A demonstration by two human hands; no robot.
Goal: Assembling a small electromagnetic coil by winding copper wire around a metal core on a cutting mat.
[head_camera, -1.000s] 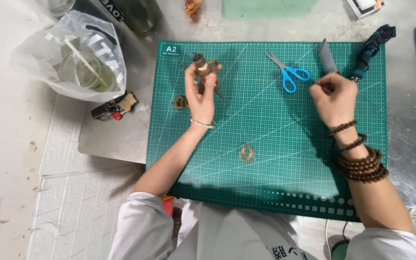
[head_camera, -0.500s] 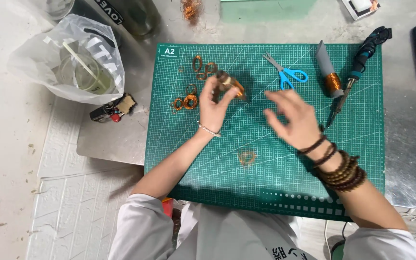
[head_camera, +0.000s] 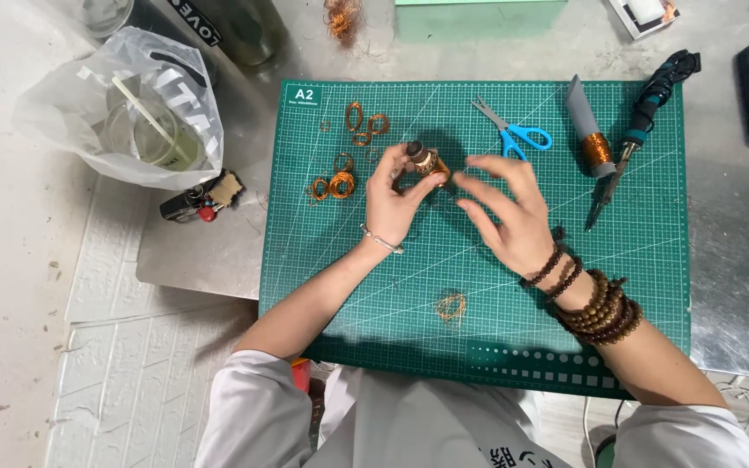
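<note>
I read this as the winding step: my left hand (head_camera: 392,201) pinches a small copper-wire coil on a dark peg (head_camera: 424,161) over the upper middle of the green cutting mat (head_camera: 652,286), while my right hand (head_camera: 506,212) hovers just beside it, fingers spread and holding nothing that I can make out. The next move, I judge, calls for the right fingertips to catch the fine wire end without letting the turns slacken.

Counting: about six finished copper rings (head_camera: 342,184) lie left of the coil in two clusters, one loose wire tangle (head_camera: 451,306) sits near the mat's lower middle, one pair of blue-handled scissors (head_camera: 513,133), one copper wire spool (head_camera: 596,150), one soldering iron (head_camera: 643,121).
</note>
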